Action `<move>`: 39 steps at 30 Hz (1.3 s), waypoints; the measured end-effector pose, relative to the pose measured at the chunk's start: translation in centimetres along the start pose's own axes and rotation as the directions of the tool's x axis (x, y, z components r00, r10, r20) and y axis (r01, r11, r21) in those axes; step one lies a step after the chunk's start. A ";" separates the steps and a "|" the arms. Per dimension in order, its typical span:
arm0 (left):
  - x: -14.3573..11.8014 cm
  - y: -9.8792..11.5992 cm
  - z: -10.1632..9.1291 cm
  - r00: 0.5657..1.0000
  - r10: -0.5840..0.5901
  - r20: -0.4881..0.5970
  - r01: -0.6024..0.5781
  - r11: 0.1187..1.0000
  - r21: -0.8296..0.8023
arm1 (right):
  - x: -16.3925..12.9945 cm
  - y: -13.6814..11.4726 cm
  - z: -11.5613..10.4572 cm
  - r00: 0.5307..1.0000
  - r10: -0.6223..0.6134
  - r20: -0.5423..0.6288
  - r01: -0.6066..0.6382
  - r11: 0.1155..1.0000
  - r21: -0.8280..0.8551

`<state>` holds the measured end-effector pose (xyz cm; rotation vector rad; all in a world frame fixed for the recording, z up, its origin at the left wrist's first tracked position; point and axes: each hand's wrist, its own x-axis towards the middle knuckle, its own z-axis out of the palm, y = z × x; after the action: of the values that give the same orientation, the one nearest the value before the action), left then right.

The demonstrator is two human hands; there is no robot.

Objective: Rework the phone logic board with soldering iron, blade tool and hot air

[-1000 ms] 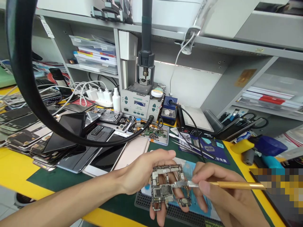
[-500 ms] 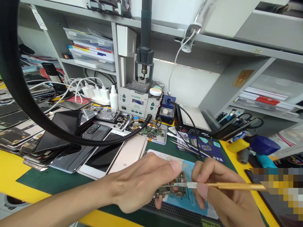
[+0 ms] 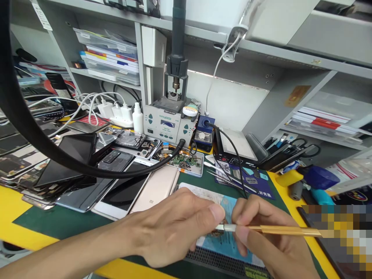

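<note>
My left hand (image 3: pixel 186 217) is closed around a small phone circuit board (image 3: pixel 216 233), thumb on top. Most of the board is hidden behind the hand; only a brown edge with metal parts shows. In my right hand (image 3: pixel 270 228), thumb and fingers pinch a slim brush-like tool with a yellow wooden handle (image 3: pixel 285 231) and a pale collar. Its whitish tip (image 3: pixel 221 227) lies at the board, close to my left thumb. Under both hands is a blue and white mat (image 3: pixel 223 248) on a black perforated base (image 3: pixel 223 264).
Phones (image 3: pixel 124 190) lie stacked at the left. Behind stand a tray of small boards (image 3: pixel 188 162), a soldering station (image 3: pixel 165 126) and tweezers (image 3: pixel 223 176). A thick black hose (image 3: pixel 116 173) arcs across the left. Bottles (image 3: pixel 289 178) stand right.
My left hand and the board have turned, so less of the board shows. The brush-like tool has shifted slightly left with my right hand. The camera view has moved a little.
</note>
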<state>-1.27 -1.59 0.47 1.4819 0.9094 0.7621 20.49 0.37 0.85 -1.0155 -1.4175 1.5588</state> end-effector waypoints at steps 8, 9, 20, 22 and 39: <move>0.0 0.3 -0.1 0.999 -0.015 0.038 0.009 0.987 0.160 | 0.2 -0.3 0.0 0.999 -0.035 0.041 0.037 0.998 -0.044; 0.0 0.5 -0.2 0.999 -0.027 0.043 0.019 0.986 0.165 | 0.2 -0.3 -0.1 0.998 -0.039 0.043 0.041 0.998 -0.042; 1.9 0.0 -1.3 0.966 -0.193 0.172 0.227 0.951 -0.209 | 1.0 0.2 -0.8 0.998 0.063 0.010 -0.061 0.991 -0.118; 1.9 0.0 -1.4 0.973 -0.167 0.161 0.200 0.954 -0.225 | 1.0 0.2 -0.9 1.000 0.028 0.009 -0.027 0.994 -0.106; 1.7 0.3 -1.7 0.988 -0.148 0.040 0.153 0.971 -0.181 | 1.7 0.4 -1.3 0.996 -0.085 -0.001 0.084 0.990 -0.114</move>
<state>-1.93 0.73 0.90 1.2435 0.8956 0.6939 21.10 2.38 0.28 -1.0118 -1.5397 1.4266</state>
